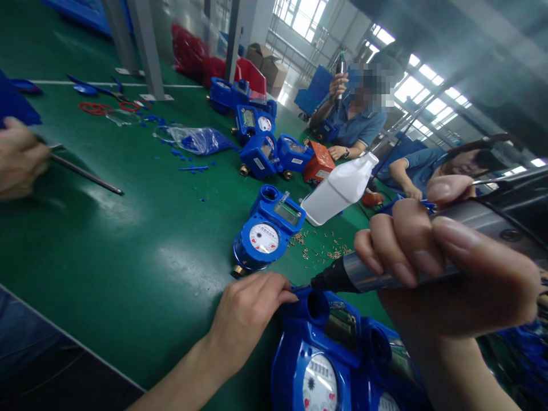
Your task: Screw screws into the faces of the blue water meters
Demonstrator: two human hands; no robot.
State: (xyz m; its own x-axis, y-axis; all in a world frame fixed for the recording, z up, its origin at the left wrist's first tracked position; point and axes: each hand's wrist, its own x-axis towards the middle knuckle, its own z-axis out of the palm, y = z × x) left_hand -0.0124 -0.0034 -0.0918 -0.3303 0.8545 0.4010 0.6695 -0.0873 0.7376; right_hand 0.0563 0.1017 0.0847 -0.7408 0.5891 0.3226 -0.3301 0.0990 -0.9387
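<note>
My right hand (445,245) is wrapped round an electric screwdriver (385,271) with a grey body and black nose, which points down to the left. Its bit ends at the fingertips of my left hand (252,302). Those fingers are pinched together at the upper edge of a blue water meter (299,348); whatever they hold is hidden. This meter has a white dial, a small display and a round opening. A second blue meter (389,359) stands beside it, partly behind my right forearm. Farther off, another blue water meter (265,234) with a brass fitting stands on the green table.
Small screws (336,252) lie scattered near a white plastic bottle (340,188). Several meters (259,154) stand behind, beside an orange block (319,161). At left, another person's hand (19,160) holds a metal rod (88,174). Two people work across the table. Metal posts (148,51) rise at the back.
</note>
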